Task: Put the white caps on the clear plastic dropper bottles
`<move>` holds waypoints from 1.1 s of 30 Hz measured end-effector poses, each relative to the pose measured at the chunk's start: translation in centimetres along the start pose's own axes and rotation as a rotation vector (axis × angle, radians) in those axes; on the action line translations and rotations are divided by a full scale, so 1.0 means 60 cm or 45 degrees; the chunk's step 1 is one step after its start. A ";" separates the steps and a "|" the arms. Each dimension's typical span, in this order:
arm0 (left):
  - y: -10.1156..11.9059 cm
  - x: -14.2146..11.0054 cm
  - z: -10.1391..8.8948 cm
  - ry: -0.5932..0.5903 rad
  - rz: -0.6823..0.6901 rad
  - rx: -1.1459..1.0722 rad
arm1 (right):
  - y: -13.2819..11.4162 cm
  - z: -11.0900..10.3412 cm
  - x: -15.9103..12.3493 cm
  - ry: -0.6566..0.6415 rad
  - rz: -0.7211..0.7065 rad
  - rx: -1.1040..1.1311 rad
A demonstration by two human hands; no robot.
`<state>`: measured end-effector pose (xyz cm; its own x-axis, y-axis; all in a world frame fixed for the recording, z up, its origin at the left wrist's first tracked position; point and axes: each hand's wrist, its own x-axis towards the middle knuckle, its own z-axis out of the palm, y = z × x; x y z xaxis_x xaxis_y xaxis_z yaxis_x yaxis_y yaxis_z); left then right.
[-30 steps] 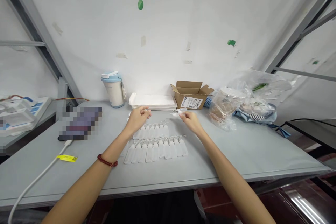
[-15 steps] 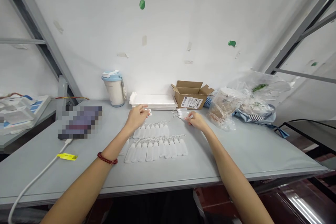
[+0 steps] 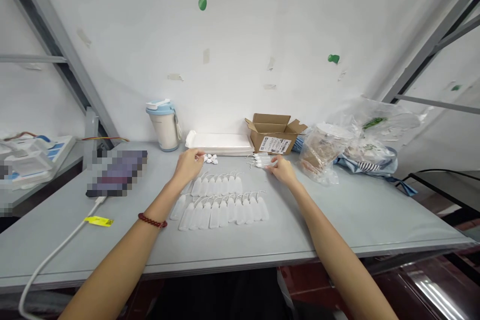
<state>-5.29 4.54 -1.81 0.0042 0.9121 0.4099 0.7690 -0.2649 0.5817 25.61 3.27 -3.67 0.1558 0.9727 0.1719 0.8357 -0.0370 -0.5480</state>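
Note:
Two rows of small translucent squeeze bottles [image 3: 225, 202] with thin bent spouts lie on the grey table [image 3: 337, 220]. My left hand [image 3: 188, 165] reaches beyond them, fingers curled beside a small heap of white caps [image 3: 211, 159]. My right hand [image 3: 281, 169] rests on the table with its fingertips pinched at a small cluster of white spouted pieces [image 3: 260, 161]. What either hand's fingers hold is too small to make out.
At the back stand a blue-lidded cup [image 3: 163, 125], a flat stack of white trays [image 3: 219, 143], an open cardboard box [image 3: 275, 133] and crumpled plastic bags [image 3: 348, 142]. A blurred dark object [image 3: 116, 172] and a white cable with a yellow tag [image 3: 98, 220] lie left.
Both hands have moved a little farther back on the table. My right hand has come down from above the surface to the cluster of spouted pieces.

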 end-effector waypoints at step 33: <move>0.007 0.002 0.034 -0.492 0.467 0.220 | -0.104 0.019 -0.084 -0.585 -0.667 0.102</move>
<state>-3.67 5.16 -2.97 0.5002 0.8267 0.2575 0.7666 -0.5611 0.3124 19.03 -1.13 -2.05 -0.5101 0.8568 0.0758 0.6956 0.4628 -0.5496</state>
